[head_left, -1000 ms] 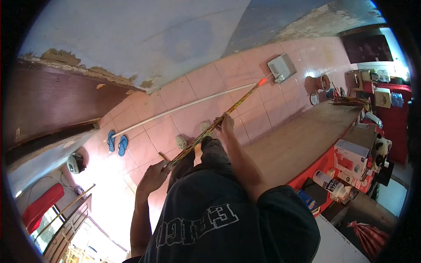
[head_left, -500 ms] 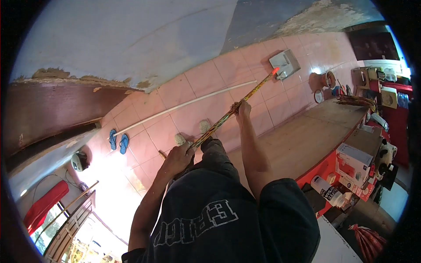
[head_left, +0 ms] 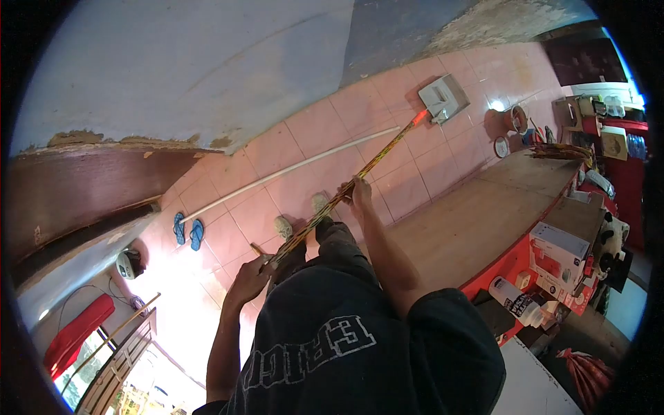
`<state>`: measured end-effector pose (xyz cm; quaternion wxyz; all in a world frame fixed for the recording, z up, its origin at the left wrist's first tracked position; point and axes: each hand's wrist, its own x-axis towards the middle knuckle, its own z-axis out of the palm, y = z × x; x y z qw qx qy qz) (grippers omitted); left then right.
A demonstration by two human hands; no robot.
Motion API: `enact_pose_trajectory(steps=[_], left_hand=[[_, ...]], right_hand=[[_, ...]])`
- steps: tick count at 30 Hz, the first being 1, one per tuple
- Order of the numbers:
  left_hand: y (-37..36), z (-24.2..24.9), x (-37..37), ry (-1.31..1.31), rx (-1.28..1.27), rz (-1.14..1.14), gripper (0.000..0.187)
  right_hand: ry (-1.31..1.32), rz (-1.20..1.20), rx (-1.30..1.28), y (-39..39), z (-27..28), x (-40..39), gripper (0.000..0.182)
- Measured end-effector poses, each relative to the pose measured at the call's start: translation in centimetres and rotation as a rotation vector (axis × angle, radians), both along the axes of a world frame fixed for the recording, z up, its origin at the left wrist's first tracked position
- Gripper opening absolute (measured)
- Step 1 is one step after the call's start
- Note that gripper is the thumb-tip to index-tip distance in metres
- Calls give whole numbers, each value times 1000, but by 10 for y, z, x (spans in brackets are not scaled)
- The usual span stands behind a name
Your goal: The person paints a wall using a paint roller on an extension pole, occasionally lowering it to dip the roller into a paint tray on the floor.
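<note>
A long patterned pole [head_left: 375, 160] with an orange end runs diagonally in front of my body. My left hand [head_left: 252, 277] is closed round its lower end, near my waist. Farther up the shaft, my right hand [head_left: 357, 195] grips it with bent fingers. The orange end meets a grey dustpan [head_left: 444, 99] lying on the pink tiles; whether the pole is fixed to it I cannot tell. A long white pole [head_left: 290, 178] lies on the floor beyond my feet.
Blue flip-flops [head_left: 196, 235] lie at the left. The stained wall [head_left: 207, 76] borders the floor ahead. At the right stands a wooden bench top [head_left: 456, 225], with a white box [head_left: 559, 249] and a bottle [head_left: 515, 301] beside it.
Both hands have moved left with the patterned pole, my left hand down and outward. The pole's orange end and the dustpan appear slightly farther left.
</note>
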<state>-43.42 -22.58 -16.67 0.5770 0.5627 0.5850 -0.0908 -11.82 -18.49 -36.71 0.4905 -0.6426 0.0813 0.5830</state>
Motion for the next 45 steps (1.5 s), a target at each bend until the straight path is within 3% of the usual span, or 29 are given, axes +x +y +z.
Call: enact_pose_trajectory(steps=[3, 7, 9, 12, 17, 24, 28, 34, 38, 41, 45], left_hand=[[7, 11, 9, 7, 0, -26, 36], [9, -21, 31, -48, 80, -42, 35], [11, -38, 45, -56, 175, -124, 36], [18, -29, 69, -69, 186, -88, 37], [10, -24, 40, -77, 132, -78, 38], [-10, 8, -23, 23, -59, 72, 42], [-5, 12, -23, 58, -110, 104, 38], [18, 3, 25, -7, 42, -38, 40], [14, 2, 7, -5, 25, -53, 40], [-2, 24, -34, 111, -237, 162, 35], [-4, 33, -46, 85, -242, 193, 34]], right_hand=[[-13, -9, 10, 2, 2, 3, 27], [-58, 4, 59, 17, -15, 36, 25], [-88, -11, -36, 28, -15, 52, 23], [-104, -39, -41, 32, -27, 66, 24], [-115, 46, -69, 20, -24, 44, 27], [82, 60, -29, -9, 1, -20, 29], [105, 103, -16, -4, -2, -13, 30], [-28, 48, 24, 18, -11, 25, 30], [-4, 106, 8, 13, -27, 12, 29], [208, 128, 65, -14, -13, -29, 29], [270, 175, 59, -19, -14, -38, 29]])
